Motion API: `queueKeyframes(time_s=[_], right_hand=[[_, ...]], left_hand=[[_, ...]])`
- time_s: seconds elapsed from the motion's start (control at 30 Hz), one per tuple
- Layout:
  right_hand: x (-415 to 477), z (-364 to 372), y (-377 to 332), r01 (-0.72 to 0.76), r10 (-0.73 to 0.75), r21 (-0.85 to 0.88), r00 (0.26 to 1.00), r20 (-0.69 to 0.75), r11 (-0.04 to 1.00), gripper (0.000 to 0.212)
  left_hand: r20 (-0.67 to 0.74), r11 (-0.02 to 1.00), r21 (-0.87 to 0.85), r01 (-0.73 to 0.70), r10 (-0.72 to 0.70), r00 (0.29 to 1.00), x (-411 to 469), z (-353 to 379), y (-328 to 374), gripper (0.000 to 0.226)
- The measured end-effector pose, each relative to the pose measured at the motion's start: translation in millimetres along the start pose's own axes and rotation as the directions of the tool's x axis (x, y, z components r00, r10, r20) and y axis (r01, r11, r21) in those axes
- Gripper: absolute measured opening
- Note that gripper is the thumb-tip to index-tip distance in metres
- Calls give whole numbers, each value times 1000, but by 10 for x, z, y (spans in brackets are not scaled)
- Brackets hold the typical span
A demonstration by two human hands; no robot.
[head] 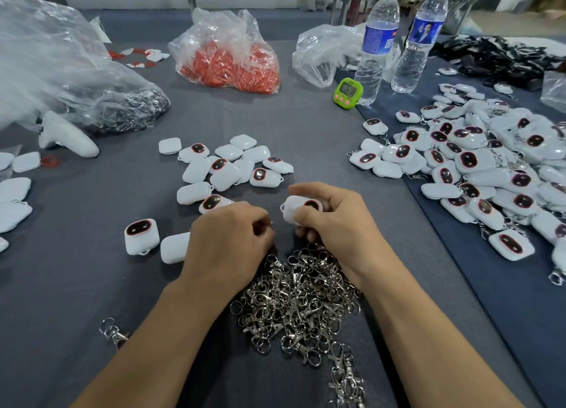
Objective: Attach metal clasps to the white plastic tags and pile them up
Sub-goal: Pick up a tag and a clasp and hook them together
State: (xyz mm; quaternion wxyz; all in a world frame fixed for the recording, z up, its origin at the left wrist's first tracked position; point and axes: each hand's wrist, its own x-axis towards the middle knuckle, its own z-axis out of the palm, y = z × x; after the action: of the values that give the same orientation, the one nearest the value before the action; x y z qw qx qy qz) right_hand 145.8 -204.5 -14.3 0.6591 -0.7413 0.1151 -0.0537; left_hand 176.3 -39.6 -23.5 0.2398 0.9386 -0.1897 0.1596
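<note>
My right hand (333,224) grips a white plastic tag (295,207) with a dark red-rimmed oval, held just above the table with its small loop pointing left. My left hand (228,239) is beside it with curled fingers that seem to pinch a small metal piece, mostly hidden. A heap of metal clasps (300,297) lies right below both hands. Loose white tags (226,165) lie scattered behind the hands, and two more tags (142,236) sit to the left. A large pile of tags with clasps (477,169) covers the right side.
A bag of red parts (229,58) and an empty clear bag (321,52) sit at the back. Two water bottles (378,46) and a green timer (347,93) stand at back right. At left are a big bag of clasps (101,107), a white controller (66,136), a stray clasp (113,332).
</note>
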Motion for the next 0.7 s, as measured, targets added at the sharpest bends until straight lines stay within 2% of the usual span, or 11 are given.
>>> queueKeyframes(time_s=[0.07,0.13,0.3,0.7], right_hand=[[8,-4,13,35,-43,-123,997,-65,992,32],[10,-7,34,75,-108,-265,988,-112,961,27],[-3,8,63,160,-185,-350,982,-39,923,19],[-15,-10,50,190,-203,-429,979,15,883,15]], left_hand=[[59,997,-81,10,-5,998,17,12,-3,3],[95,983,-179,29,-13,995,38,9,-37,2],[165,964,-265,-4,49,985,43,1,-64,13],[72,988,-129,-87,97,993,-10,22,-28,3]])
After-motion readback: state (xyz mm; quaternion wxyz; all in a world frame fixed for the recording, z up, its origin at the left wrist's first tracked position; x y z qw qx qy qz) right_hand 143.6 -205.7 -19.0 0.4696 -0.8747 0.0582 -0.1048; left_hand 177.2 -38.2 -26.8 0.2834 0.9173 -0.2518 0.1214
